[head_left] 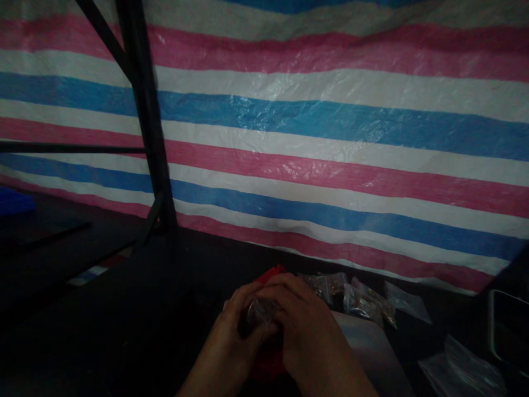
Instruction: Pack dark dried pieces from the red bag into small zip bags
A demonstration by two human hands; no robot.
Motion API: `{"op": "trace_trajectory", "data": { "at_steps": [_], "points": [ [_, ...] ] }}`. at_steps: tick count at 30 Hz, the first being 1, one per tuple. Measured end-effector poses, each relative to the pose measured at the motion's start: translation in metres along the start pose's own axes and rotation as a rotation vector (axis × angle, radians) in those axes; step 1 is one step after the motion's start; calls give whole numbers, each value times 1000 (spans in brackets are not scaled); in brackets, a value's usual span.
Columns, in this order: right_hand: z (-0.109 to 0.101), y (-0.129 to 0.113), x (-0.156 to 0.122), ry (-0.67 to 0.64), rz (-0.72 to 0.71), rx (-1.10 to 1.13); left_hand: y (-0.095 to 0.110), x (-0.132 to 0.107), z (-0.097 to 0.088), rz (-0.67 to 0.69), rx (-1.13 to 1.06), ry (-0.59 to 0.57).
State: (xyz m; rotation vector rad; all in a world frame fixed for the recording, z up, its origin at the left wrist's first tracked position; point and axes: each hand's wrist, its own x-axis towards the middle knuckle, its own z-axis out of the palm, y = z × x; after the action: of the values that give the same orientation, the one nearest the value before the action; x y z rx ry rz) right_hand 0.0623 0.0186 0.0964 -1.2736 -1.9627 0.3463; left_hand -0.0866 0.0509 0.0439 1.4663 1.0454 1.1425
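Note:
Both hands meet low in the middle of the head view, around a small clear plastic bag [261,312]. My left hand [231,331] curls about its left side, the thumb reaching under it. From the right, my right hand [303,314] closes over the bag with bent fingers. What the bag holds is too dark and covered to make out. Something red [270,273] shows behind the fingertips, and more red lies beneath the hands. Beside my right wrist lies a flat silvery-grey object [370,339].
Several small clear bags of little parts [363,302] lie behind my right hand. Flatter clear bags [460,366] and a phone-like object [510,328] are farther right. A black metal frame [144,110] rises at left before a striped plastic sheet [322,121]. The tabletop [124,309] is black.

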Motion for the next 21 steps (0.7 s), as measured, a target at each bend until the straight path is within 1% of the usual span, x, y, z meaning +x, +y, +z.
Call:
{"op": "trace_trajectory", "data": {
  "at_steps": [2,4,8,12,16,19,21],
  "points": [
    [-1,-1,1,-21,19,8,-1,1,-3,2,4,-8],
    [-2,-1,1,-27,26,7,-3,2,-5,14,13,10],
    [-1,-2,3,10,-8,0,-9,2,-7,54,45,33],
    [-2,-3,4,32,24,-19,-9,1,-7,87,49,41],
    [-3,-2,5,95,48,-21,-5,-2,-7,67,19,16],
    [-3,-2,6,153,72,8,-2,-5,-6,30,-46,40],
    [-4,-1,5,213,100,43,-1,-6,-7,-4,-113,72]
  ]
}}
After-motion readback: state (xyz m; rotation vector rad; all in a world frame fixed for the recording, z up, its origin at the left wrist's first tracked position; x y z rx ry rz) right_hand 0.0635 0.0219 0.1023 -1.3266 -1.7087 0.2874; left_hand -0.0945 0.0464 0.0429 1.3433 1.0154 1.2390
